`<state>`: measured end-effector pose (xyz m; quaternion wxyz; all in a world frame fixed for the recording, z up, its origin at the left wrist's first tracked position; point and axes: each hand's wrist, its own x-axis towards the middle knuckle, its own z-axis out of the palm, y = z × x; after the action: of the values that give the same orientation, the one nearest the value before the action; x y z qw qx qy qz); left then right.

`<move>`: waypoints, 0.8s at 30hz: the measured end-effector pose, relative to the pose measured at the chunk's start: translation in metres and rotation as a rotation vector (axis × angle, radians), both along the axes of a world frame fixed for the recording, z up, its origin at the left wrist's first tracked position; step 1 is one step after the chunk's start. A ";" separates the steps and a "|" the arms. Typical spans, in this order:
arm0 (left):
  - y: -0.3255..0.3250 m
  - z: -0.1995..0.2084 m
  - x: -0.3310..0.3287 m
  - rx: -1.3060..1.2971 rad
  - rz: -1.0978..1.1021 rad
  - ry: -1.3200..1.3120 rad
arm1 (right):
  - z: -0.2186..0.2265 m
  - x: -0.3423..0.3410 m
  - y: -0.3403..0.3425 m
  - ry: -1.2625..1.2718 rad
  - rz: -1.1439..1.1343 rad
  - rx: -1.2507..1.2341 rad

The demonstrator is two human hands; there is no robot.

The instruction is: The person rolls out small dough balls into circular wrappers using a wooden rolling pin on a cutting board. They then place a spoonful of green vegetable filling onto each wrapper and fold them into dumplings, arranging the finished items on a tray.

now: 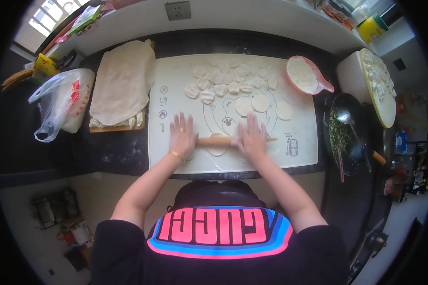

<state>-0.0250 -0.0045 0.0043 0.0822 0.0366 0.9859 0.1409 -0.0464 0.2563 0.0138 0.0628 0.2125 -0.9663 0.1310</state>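
Observation:
Both palms press on a wooden rolling pin (214,141) that lies crosswise on a pale printed mat (299,130). My left hand (182,138) rests flat on its left end, fingers stretched out. Toward its right end my right hand (250,138) lies with fingers spread, and the tapered tip shows beyond it. Under the middle of the pin is a round dough wrapper (217,151), partly hidden. Farther up the mat are flat rolled wrappers, one (260,102) overlapping another, and a third (284,111) to the right. Several small flattened dough pieces (221,80) lie behind them.
A pink bowl of white flour (302,76) stands at the mat's far right. Right of it, a wok (335,159) holds chopped greens and a metal spoon (345,116). Pale shaped dough (378,83) tops a container. Left are a beige sheet (121,80) over a board and a plastic bag (64,102).

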 end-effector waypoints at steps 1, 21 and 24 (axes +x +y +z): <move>-0.001 0.003 0.012 -0.012 -0.075 -0.039 | -0.002 0.019 0.007 0.003 0.091 -0.009; 0.019 0.013 0.029 0.033 0.023 0.109 | -0.004 0.049 0.015 -0.058 0.013 -0.067; 0.021 0.007 -0.012 -0.049 0.131 0.133 | -0.002 -0.004 -0.004 0.031 -0.092 0.026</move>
<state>-0.0375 0.0167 0.0117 0.0080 -0.0206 0.9926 0.1192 -0.0499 0.2524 0.0122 0.0810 0.1708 -0.9756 0.1121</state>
